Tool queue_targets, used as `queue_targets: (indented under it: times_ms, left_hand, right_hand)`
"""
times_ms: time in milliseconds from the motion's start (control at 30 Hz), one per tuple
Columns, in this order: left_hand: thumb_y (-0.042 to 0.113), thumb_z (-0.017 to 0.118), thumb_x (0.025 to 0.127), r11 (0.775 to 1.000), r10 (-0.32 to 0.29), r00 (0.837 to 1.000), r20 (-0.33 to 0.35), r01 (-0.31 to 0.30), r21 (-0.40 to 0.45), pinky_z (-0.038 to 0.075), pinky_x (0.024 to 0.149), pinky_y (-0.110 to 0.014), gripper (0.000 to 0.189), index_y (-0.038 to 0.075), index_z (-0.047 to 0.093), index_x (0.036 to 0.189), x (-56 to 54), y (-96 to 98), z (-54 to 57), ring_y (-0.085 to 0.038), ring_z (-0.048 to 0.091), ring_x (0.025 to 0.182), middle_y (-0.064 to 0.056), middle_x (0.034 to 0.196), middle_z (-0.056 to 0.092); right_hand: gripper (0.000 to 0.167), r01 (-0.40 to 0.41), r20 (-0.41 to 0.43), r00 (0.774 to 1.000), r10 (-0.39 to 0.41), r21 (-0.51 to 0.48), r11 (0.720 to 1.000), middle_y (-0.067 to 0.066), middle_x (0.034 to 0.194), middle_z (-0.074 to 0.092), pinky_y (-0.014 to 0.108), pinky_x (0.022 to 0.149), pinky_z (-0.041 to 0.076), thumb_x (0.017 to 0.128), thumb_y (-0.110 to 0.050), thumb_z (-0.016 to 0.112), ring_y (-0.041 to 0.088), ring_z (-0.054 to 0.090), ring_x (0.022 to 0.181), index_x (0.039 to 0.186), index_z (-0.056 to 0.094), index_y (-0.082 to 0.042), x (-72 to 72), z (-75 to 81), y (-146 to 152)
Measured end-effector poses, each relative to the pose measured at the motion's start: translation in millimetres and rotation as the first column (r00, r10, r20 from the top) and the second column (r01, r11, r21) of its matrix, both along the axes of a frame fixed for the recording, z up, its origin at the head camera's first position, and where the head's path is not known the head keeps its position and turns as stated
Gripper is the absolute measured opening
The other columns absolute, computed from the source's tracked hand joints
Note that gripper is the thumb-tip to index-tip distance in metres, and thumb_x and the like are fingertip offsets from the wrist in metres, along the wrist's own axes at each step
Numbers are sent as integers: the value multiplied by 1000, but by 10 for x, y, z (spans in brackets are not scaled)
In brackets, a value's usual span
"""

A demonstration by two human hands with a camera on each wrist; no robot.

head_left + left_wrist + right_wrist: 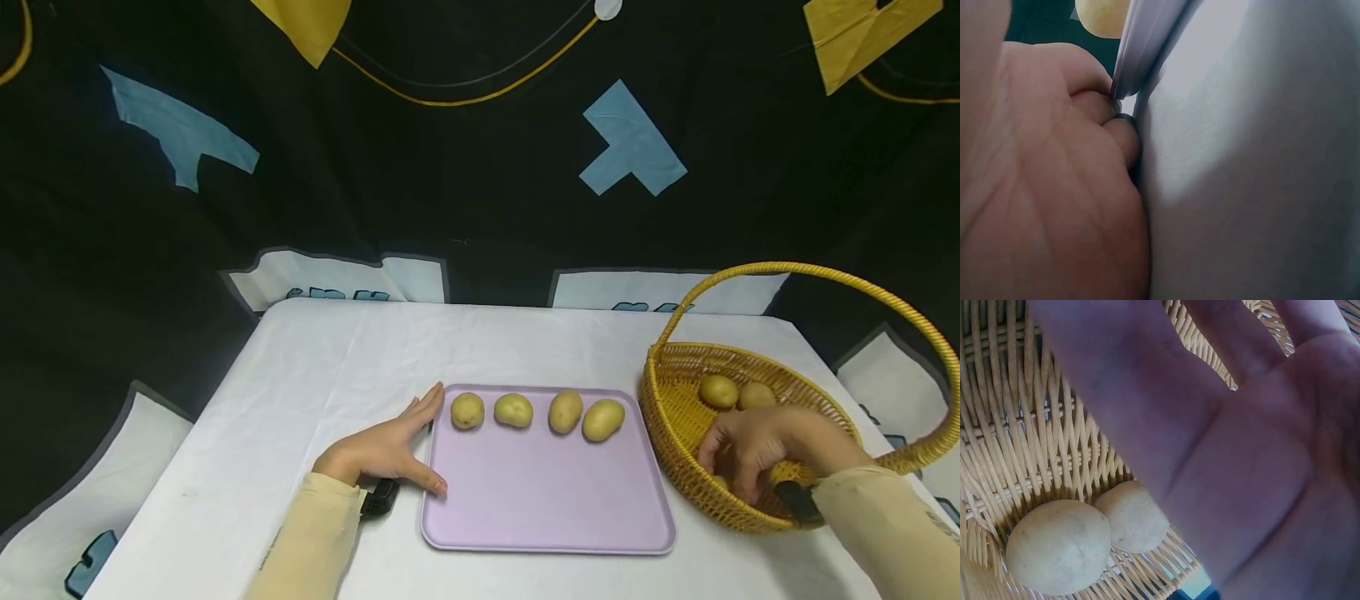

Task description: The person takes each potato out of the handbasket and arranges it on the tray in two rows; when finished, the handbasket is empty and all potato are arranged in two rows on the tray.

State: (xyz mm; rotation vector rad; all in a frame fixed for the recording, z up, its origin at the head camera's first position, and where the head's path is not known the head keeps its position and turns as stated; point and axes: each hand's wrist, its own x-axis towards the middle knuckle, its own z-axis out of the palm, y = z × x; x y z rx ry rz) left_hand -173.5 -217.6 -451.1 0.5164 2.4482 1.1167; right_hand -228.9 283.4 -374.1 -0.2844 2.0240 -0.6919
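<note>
My left hand [390,450] rests at the left edge of a lilac tray [540,508], thumb and fingers spread along its rim. In the left wrist view, the fingers [1094,106] meet the tray's edge [1141,50] low against the cloth. My right hand [757,446] reaches down into a wicker basket [675,417], fingers bent loosely downward around a partly hidden potato [722,482]. The right wrist view shows the palm [1254,462] with fingers apart, and two potatoes, a larger one [1060,547] and a smaller one [1132,515], beside it.
Several potatoes [513,410] lie in a row along the tray's far side. The basket's tall handle [825,271] arches over the right forearm. A white cloth [300,367] covers the table, and a dark patterned curtain [450,183] hangs behind.
</note>
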Motion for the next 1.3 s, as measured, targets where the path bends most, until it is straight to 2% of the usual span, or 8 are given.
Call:
queue_targets:
  times_ms: [200, 367, 500, 667, 833, 967, 1100, 1300]
  left_hand:
    - [45, 95, 64, 1000, 0, 1000, 3, 0, -2, 4, 120, -55, 139, 11, 3, 163, -5, 17, 9, -34, -8, 151, -3, 169, -4]
    - [44, 95, 64, 1000, 0, 1000, -1, 0, 6, 4, 120, -56, 138, 10, 3, 162, -7, 21, -3, -34, -8, 151, -4, 169, -4]
    - [45, 95, 64, 1000, 0, 1000, 2, 0, 5, 4, 120, -55, 139, 11, 3, 163, -8, 15, -6, -33, -9, 151, -3, 169, -5]
    - [47, 95, 63, 1000, 7, 1000, 9, -7, -4, 4, 120, -54, 140, 12, 3, 163, -6, 2, -11, -31, -8, 152, -1, 168, -5]
    - [46, 94, 64, 1000, 10, 1000, 7, -10, -6, 3, 120, -54, 139, 12, 3, 163, -9, -3, -16, -32, -8, 152, -1, 169, -5]
    - [45, 95, 64, 1000, 7, 1000, 9, -7, 0, 3, 120, -55, 139, 11, 3, 163, -11, 6, -21, -32, -9, 151, -1, 169, -5]
    - [45, 97, 60, 1000, 1, 1000, -1, -1, -5, 4, 120, -55, 143, 12, 2, 163, -14, 6, -24, -33, -8, 151, -2, 169, -5]
    - [41, 98, 57, 1000, -12, 1000, -11, 12, 0, 4, 119, -56, 146, 10, 2, 163, -14, 4, -35, -36, -8, 151, -3, 169, -5]
  right_hand:
    - [44, -14, 17, 1000, 14, -4, 1000, 9, 82, 62, 26, 57, 55, 58, 21, 71, 19, 62, 68, 91, 68, -8, -13, -18, 1]
    - [41, -42, 11, 999, 43, -61, 997, 8, 77, 61, 24, 54, 53, 58, 19, 67, 17, 61, 62, 89, 67, -7, -23, -52, 31]
    - [41, -49, -26, 999, 45, -142, 989, 7, 77, 61, 23, 53, 52, 56, 15, 65, 16, 60, 61, 92, 69, -6, -18, -78, 73]
    - [42, -31, -126, 992, 7, -186, 982, 9, 91, 61, 28, 57, 55, 59, 12, 74, 21, 61, 71, 98, 71, -3, -46, -39, 113]
    - [39, -55, -282, 959, -4, -199, 979, 11, 100, 61, 28, 65, 55, 65, 5, 80, 24, 58, 83, 103, 71, 0, -93, 55, 129]
    - [37, -45, -345, 938, -33, -217, 975, 12, 103, 60, 30, 70, 56, 73, 0, 82, 26, 56, 91, 107, 69, 1, -108, 113, 121]
    - [39, -31, -444, 894, -62, -200, 979, 10, 104, 61, 29, 70, 56, 75, -7, 84, 26, 57, 90, 110, 69, 0, -118, 170, 91]
    - [40, 1, -560, 823, -93, -163, 987, 9, 113, 63, 30, 78, 56, 78, -14, 85, 29, 60, 102, 114, 69, -3, -97, 282, -2]
